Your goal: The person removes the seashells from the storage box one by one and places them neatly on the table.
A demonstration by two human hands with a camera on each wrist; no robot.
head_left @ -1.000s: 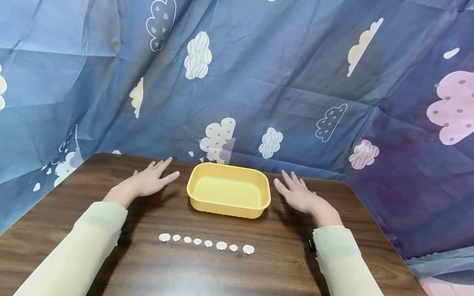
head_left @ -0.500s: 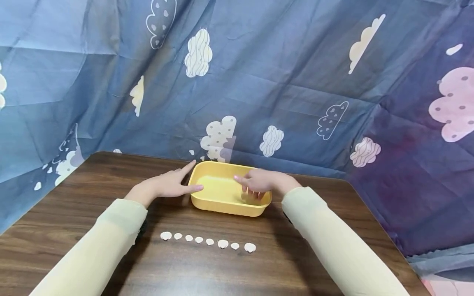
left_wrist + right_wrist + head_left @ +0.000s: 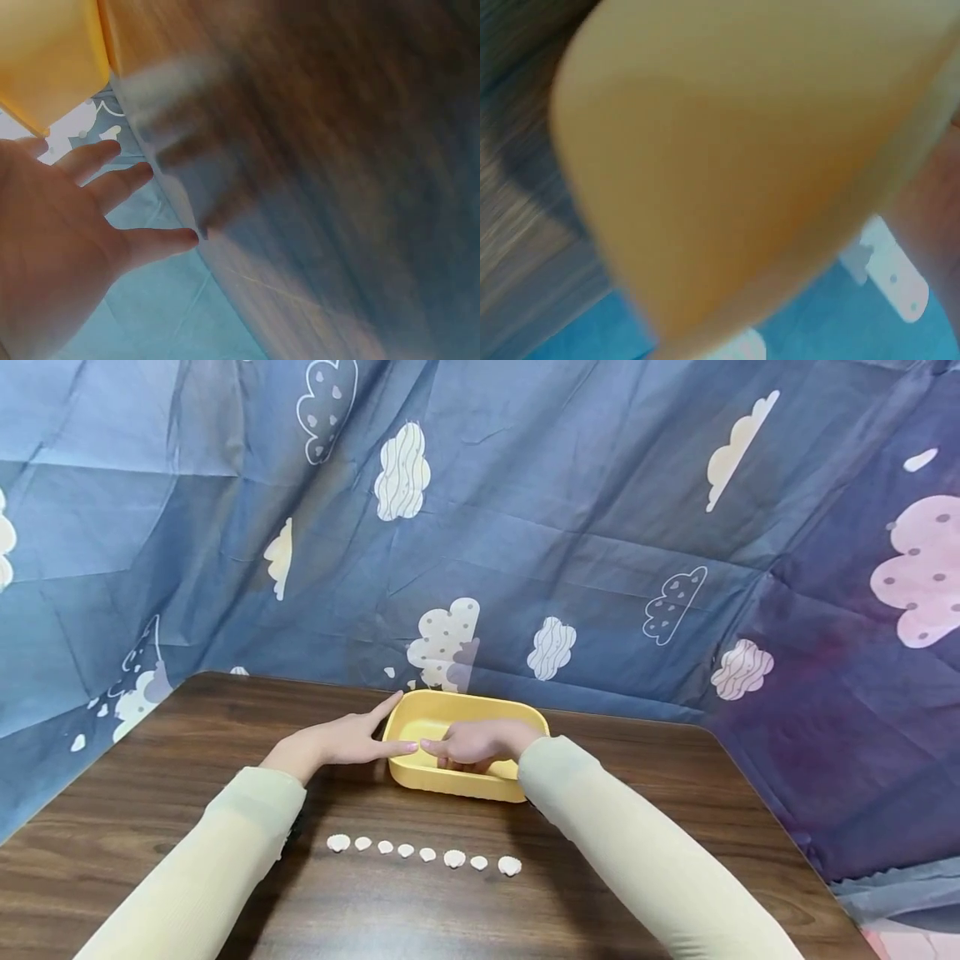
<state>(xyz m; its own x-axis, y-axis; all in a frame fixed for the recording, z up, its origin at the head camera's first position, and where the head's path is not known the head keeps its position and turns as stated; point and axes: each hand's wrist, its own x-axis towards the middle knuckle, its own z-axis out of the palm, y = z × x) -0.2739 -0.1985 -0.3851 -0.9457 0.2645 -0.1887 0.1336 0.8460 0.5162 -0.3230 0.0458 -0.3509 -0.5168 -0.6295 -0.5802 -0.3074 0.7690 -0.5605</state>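
Observation:
A yellow rectangular box (image 3: 450, 782) stands on the table. My left hand (image 3: 334, 739) is at its left end, thumb along the front rim and index finger at the back corner. In the left wrist view, my left hand's fingers are straight and spread beside the box (image 3: 56, 60). Over the box's right wall reaches my right hand (image 3: 480, 741), thumb pointing left and the other fingers down inside, partly hidden. No held thing shows there. The box's outer wall (image 3: 735, 180) fills most of the right wrist view, hiding the right fingers.
Several white seashells (image 3: 454, 858) lie in a row in front of the box on the brown wooden table (image 3: 675, 810). A blue cloth (image 3: 510, 527) with cloud patterns hangs close behind the table's back edge.
Both hands have moved in from the sides of the box. My left hand came to its left end, while my right hand went inside and then moved left. Box and seashells stayed in place.

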